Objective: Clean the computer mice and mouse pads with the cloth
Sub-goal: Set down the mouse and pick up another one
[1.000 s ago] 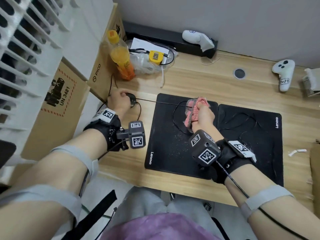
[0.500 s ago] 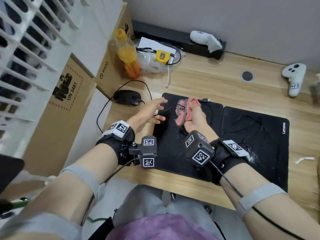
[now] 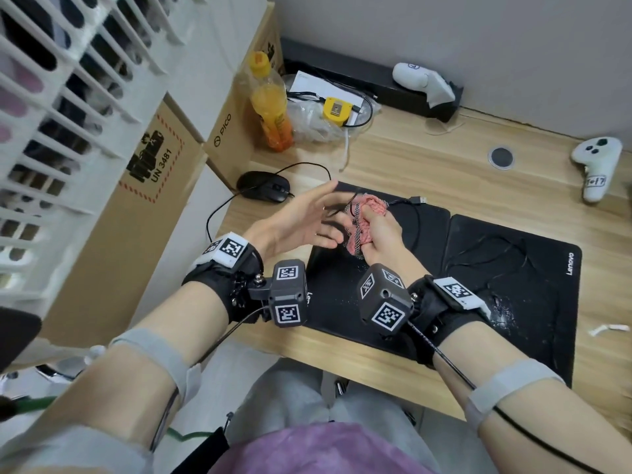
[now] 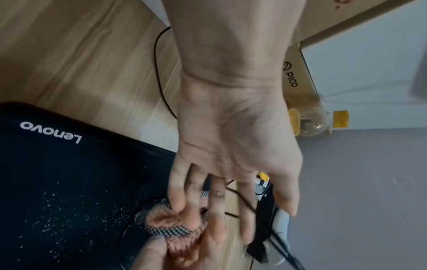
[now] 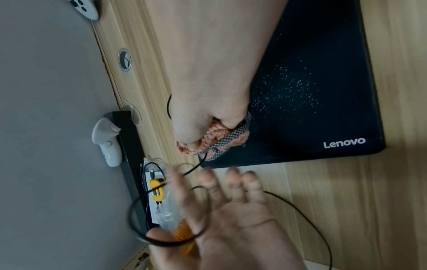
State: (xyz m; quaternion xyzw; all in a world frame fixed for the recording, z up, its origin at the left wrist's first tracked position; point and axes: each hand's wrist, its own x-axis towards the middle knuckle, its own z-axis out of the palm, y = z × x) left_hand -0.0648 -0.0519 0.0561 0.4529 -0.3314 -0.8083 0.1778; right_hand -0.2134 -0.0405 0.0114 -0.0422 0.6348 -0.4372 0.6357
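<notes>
My right hand grips a bunched pink cloth over the far edge of the left black Lenovo mouse pad. In the right wrist view the cloth bulges from the fist. My left hand is open just left of the cloth, fingers spread toward it, palm turned right. A thin black cable runs past its fingers. The black mouse lies on the desk left of the pads, untouched. The right pad adjoins the left one. White specks dot both pads.
An orange drink bottle, a PICO cardboard box and a plastic bag with a yellow gadget crowd the back left. Two white controllers lie at the back. A USB plug rests on the left pad.
My left hand let go of the mouse at the desk's left and swung right, opening beside the cloth. The right hand kept the cloth over the left pad.
</notes>
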